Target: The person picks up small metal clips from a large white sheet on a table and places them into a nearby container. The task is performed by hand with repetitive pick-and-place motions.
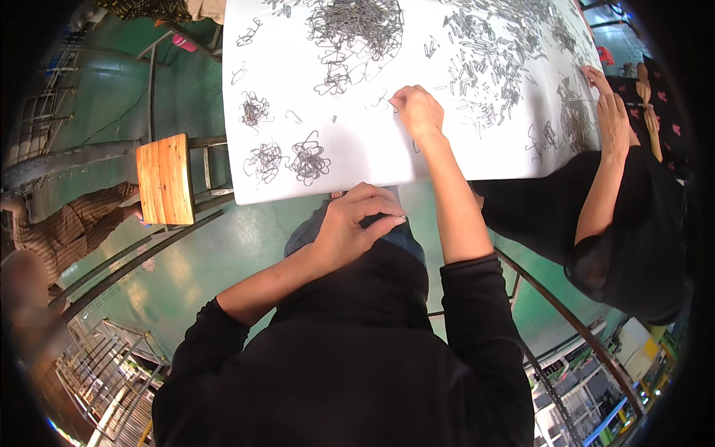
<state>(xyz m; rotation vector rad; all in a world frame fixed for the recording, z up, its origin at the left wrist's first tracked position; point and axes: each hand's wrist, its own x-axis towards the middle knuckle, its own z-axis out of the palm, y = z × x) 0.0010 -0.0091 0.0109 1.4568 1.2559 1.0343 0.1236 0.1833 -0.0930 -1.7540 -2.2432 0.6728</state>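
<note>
Right hand (417, 110) pinching 1 bent wire clip (381, 103) on smooth white table (357, 160); left hand (356, 223) curled closed against dark lap, grasp indiscernible.

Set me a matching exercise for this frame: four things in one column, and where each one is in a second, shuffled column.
Things:
1. right hand
2. left hand
3. wooden stool
4. co-worker's hands

Places:
A. on the green floor, left of the white table
B. at the table's right edge, among wire pieces
C. below the table's near edge, fingers curled, over the lap
D. stretched out on the tabletop, fingertips at a small wire piece

Pairs: 1-D, 2-C, 3-A, 4-B
</note>
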